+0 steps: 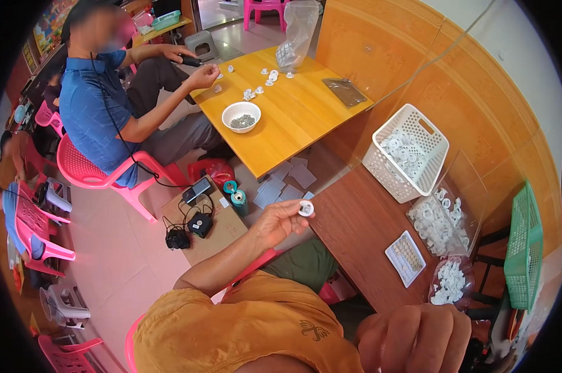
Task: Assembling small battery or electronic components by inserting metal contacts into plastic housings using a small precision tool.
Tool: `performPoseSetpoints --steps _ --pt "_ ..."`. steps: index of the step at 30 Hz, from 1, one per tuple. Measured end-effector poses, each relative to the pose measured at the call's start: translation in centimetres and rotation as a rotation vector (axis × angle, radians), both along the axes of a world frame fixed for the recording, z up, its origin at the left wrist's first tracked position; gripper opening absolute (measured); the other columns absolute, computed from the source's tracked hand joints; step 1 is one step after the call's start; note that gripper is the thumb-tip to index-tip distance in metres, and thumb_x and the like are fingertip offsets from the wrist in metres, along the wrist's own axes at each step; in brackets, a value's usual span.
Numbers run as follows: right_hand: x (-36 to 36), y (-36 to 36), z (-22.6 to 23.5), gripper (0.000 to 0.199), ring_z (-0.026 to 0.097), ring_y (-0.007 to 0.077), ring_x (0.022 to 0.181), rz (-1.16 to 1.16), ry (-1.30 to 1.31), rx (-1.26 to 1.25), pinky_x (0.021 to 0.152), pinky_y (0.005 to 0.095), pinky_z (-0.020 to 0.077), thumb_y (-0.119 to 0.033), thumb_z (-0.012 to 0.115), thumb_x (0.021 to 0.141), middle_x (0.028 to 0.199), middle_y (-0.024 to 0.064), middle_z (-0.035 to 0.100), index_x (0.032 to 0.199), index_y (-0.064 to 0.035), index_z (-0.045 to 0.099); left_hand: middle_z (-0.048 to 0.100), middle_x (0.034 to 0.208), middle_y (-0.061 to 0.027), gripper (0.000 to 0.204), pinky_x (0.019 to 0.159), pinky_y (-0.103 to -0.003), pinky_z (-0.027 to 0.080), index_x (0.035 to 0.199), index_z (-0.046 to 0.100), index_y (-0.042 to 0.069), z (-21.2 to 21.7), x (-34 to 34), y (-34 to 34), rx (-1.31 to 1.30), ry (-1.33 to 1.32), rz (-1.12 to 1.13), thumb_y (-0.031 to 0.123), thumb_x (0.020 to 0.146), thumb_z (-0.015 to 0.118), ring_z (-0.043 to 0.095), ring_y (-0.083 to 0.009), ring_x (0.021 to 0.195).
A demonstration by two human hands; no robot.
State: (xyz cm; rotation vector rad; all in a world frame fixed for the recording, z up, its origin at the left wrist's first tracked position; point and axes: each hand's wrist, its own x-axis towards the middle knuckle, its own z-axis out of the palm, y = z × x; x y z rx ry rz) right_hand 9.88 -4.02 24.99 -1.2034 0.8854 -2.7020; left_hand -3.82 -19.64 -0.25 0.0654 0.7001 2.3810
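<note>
One brown table (359, 227), its containers grouped toward the wall (380, 50).
A perforated white basket (386, 172) seems placed to corral loose white parts (403, 151); a shallow white tray (397, 268) lies in front of it, probably for easy reach. The right hand (418, 339) is curled, fingertips hidden; whether it grips anything, I cannot tell. Beside the table's edge, the left hand (281, 222) pinches a round white part (306, 208) by its rim, likely for a clear view.
</note>
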Motion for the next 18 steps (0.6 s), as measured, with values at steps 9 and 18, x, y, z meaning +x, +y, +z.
performPoseSetpoints --steps 9,18 --pt "-3.3 0.5 -0.4 0.018 0.048 0.0177 0.085 0.085 0.032 0.115 0.073 0.0280 0.0422 -0.022 0.061 0.089 0.098 0.0065 0.061 0.097 -0.0063 0.065 0.063 0.101 -0.0161 0.032 0.062 -0.029 0.048 0.116 0.053 -0.003 -1.2 -2.0 -1.4 0.072 -0.023 0.088 0.020 0.094 0.049 0.062 -0.0168 0.075" --pt "-4.6 -1.3 -1.5 0.017 0.047 0.0174 0.080 0.045 -0.173 -0.085 0.067 0.0290 0.0404 -0.022 0.061 0.090 0.093 0.0065 0.060 0.084 -0.0059 0.063 0.064 0.100 -0.0158 0.034 0.063 -0.029 0.050 0.116 0.053 -0.003 -1.7 -3.2 -1.4 0.072 -0.074 0.098 0.022 0.093 0.051 0.062 -0.0171 0.073"
